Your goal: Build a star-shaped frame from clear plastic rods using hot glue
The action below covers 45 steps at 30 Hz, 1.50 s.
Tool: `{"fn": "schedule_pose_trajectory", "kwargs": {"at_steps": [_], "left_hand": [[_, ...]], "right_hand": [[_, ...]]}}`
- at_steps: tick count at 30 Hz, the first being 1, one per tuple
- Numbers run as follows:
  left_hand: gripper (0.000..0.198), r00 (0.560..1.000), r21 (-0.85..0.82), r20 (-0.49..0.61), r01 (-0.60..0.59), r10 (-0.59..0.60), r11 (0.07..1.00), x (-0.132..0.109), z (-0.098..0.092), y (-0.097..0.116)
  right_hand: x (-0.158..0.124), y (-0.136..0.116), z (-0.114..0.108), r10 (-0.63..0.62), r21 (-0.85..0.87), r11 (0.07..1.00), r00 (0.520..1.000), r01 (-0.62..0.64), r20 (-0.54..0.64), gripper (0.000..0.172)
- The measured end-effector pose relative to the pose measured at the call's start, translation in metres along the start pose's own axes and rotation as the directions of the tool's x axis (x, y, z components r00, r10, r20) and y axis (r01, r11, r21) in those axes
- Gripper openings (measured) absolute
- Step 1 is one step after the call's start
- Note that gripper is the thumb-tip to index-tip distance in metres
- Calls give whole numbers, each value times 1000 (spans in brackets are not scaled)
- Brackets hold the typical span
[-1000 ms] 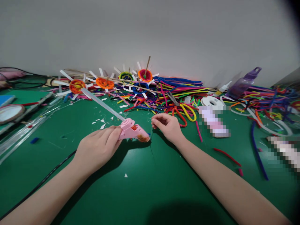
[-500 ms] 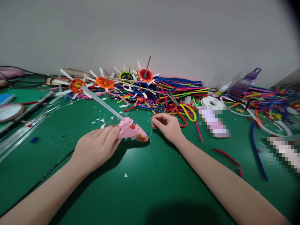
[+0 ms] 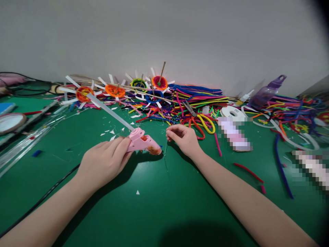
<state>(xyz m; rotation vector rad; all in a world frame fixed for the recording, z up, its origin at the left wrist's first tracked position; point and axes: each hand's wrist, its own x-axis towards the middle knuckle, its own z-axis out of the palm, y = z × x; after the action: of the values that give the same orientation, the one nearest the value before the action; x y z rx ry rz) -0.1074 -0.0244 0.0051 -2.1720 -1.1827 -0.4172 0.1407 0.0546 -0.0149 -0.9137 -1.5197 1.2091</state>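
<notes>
My left hand [image 3: 104, 163] is closed round a pink glue gun [image 3: 143, 144] with a long clear glue stick [image 3: 108, 111] sticking out of its back. The nozzle points right, close to the green table [image 3: 159, 212]. My right hand [image 3: 183, 137] sits just right of the nozzle, its fingers pinched on something thin that I cannot make out; a fine dark strand hangs below them.
Against the wall lie piles of coloured pipe cleaners [image 3: 197, 99], round craft pieces with white paper strips [image 3: 115, 91], wooden sticks, scissors with yellow and red handles [image 3: 203, 123], a white tape roll [image 3: 232, 111] and a purple bottle [image 3: 267, 92]. A black cable [image 3: 43, 200] runs along the left.
The glue gun and my left hand have drifted slightly left, away from my right hand. My right hand has stayed put.
</notes>
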Motion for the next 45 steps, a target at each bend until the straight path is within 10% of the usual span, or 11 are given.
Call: {"fn": "schedule_pose_trajectory", "kwargs": {"at_steps": [45], "left_hand": [[16,998,6,-57,-37,37,999,3,-1,1]], "right_hand": [[-1,-2,1,-5,-5,1000,1000,5,-9,17]]}}
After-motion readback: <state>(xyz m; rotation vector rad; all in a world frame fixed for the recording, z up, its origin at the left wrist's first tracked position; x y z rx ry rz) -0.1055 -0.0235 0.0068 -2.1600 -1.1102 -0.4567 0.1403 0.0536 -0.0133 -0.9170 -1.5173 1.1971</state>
